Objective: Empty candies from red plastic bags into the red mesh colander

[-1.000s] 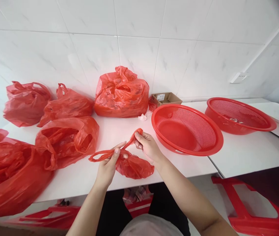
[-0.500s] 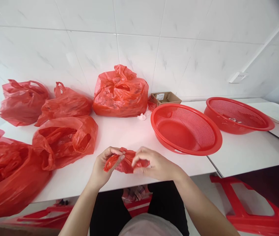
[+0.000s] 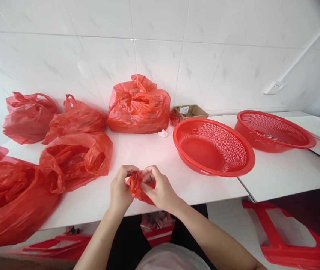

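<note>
The left hand (image 3: 120,189) and right hand (image 3: 160,189) grip a small bunched red plastic bag (image 3: 137,187) at 6 o'clock on the white table (image 3: 143,150), fingers curled close around it; five bulging red bags (image 3: 139,107) lie untouched from 9 to 12 o'clock; a red colander (image 3: 205,125) sits at 1 o'clock, nothing visible inside.

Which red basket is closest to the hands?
The red basket nearest the right hand; the other red basket sits farther right, closer to the wall.
</note>
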Tool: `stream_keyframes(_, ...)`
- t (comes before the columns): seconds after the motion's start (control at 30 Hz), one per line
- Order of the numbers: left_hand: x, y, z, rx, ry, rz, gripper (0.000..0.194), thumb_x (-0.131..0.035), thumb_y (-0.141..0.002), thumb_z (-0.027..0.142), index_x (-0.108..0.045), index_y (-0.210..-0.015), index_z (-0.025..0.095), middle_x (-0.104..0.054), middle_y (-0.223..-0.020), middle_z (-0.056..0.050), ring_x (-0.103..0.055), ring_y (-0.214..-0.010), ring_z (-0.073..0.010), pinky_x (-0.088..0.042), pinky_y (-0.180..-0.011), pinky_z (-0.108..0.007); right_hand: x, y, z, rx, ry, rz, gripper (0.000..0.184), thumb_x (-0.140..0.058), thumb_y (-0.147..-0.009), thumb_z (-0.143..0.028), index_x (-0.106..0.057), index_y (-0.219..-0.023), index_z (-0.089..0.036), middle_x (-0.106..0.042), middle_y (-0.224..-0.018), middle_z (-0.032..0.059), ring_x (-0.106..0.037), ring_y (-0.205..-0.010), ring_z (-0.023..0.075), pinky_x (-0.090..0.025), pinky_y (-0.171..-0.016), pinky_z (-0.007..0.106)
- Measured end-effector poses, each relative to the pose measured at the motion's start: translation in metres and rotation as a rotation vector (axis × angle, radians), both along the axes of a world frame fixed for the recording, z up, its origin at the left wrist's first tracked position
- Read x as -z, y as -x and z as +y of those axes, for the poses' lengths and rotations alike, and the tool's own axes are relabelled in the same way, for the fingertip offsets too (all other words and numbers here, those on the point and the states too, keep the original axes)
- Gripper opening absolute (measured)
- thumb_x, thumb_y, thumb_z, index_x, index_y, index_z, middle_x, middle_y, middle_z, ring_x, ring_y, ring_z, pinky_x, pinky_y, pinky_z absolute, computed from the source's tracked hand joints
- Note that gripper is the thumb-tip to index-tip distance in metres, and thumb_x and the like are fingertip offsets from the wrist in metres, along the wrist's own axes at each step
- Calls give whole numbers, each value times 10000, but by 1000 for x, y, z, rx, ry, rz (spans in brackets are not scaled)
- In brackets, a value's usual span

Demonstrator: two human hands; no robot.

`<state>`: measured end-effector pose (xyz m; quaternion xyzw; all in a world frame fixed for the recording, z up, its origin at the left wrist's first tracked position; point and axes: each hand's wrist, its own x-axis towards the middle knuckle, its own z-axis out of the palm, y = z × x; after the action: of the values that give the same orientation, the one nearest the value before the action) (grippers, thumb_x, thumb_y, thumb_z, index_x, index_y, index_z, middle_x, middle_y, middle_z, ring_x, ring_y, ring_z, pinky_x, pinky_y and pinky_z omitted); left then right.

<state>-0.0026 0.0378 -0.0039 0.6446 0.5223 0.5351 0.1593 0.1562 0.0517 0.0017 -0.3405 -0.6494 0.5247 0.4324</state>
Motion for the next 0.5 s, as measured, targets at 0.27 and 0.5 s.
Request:
stream_keyframes(0.27, -13, 0, -7, 32, -32, 125, 134, -647, -810, 139, -656, -908, 230, -661, -794, 12, -627, -718, -153, -491, -667, -277, -7, -16, 24, -168, 216, 125, 248, -651, -871, -409, -660, -916, -165, -643, -864, 26, -595, -776, 136, -476, -746, 285)
stream_keyframes(0.5, -19, 10, -8, 115, -79, 171, 93, -679, -849, 200, -695, -932, 239, -708, -874, -6, -661, -787, -160, -511, -699, -285, -15, -22, 25, -363, 352, 189, 284, -735, -802, -406, -634, -900, -159, -628, -859, 12, -562, -762, 117, -439, -747, 271)
